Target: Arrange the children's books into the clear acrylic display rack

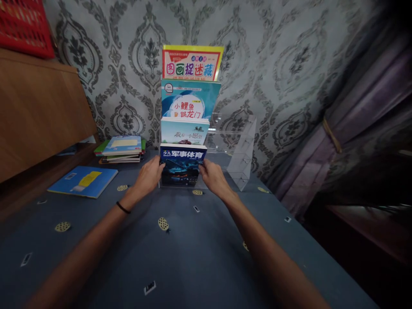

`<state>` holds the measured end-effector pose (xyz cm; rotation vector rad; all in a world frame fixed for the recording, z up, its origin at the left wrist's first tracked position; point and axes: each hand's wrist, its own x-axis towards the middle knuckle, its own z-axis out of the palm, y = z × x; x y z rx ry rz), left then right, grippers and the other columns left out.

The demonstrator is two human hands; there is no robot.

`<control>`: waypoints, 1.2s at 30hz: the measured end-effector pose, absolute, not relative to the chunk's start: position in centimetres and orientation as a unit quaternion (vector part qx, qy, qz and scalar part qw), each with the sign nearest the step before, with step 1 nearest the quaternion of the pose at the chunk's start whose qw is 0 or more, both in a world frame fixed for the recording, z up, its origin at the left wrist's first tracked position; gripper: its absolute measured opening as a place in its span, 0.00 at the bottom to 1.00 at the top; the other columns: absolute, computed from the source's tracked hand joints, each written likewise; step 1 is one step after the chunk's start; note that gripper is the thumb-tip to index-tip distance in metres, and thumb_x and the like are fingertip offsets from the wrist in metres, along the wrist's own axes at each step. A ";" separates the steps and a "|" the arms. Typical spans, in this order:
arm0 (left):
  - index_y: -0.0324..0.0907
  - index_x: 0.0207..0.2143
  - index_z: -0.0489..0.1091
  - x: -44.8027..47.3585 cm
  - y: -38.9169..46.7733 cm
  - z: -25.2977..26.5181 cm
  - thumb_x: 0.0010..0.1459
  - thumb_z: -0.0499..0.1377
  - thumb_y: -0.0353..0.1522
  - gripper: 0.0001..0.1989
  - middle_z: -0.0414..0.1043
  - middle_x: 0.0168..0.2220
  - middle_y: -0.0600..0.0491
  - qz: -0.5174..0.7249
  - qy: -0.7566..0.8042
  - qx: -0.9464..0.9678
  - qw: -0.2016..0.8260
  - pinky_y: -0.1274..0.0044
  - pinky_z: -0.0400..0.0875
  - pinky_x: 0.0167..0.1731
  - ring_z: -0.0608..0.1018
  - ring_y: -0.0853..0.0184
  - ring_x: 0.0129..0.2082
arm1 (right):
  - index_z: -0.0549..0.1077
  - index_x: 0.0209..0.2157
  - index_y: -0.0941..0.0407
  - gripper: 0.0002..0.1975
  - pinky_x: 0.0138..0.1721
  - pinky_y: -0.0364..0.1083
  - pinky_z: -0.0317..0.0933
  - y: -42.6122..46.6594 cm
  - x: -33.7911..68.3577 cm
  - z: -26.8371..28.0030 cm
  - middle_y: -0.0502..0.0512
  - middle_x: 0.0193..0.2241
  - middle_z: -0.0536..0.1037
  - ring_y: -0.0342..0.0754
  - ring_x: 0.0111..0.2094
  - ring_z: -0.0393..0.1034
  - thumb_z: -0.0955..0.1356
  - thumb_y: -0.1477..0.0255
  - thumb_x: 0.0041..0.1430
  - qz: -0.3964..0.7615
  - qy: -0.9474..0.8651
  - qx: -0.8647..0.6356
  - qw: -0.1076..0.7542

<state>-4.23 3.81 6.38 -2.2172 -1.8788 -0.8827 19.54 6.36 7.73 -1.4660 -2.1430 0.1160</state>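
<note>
A dark blue book stands upright in the lowest front tier of a clear acrylic rack. My left hand grips its left edge, thumb on the cover. On the opposite edge, my right hand is closed the same way. Behind it, rising in steps, are a pale green book, a teal book with a white oval, and a yellow-edged red book at the top. The rack's right half shows only clear plastic.
On the left lie a blue book and a stack of books, near a wooden cabinet with a red basket on it. Patterned wallpaper backs the blue tablecloth. A tied curtain hangs at right.
</note>
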 end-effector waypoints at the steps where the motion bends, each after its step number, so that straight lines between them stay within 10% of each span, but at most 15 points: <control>1: 0.43 0.39 0.63 -4.2 3.9 6.3 0.69 0.50 0.32 0.05 0.75 0.40 0.46 -0.296 -0.614 -0.730 0.050 0.70 0.70 0.41 0.78 0.57 0.42 | 0.71 0.42 0.57 0.10 0.32 0.45 0.53 6.4 19.5 7.7 0.60 0.33 0.80 0.53 0.34 0.73 0.60 0.75 0.66 0.042 -0.793 -0.545 0.269; 36: 0.42 0.40 0.63 -4.3 4.0 6.1 0.69 0.47 0.34 0.08 0.75 0.40 0.44 -0.285 -0.622 -0.727 0.052 0.68 0.71 0.42 0.78 0.56 0.43 | 0.72 0.42 0.57 0.10 0.33 0.46 0.53 6.0 19.3 8.1 0.60 0.34 0.80 0.54 0.35 0.72 0.60 0.76 0.67 0.051 -0.782 -0.562 0.264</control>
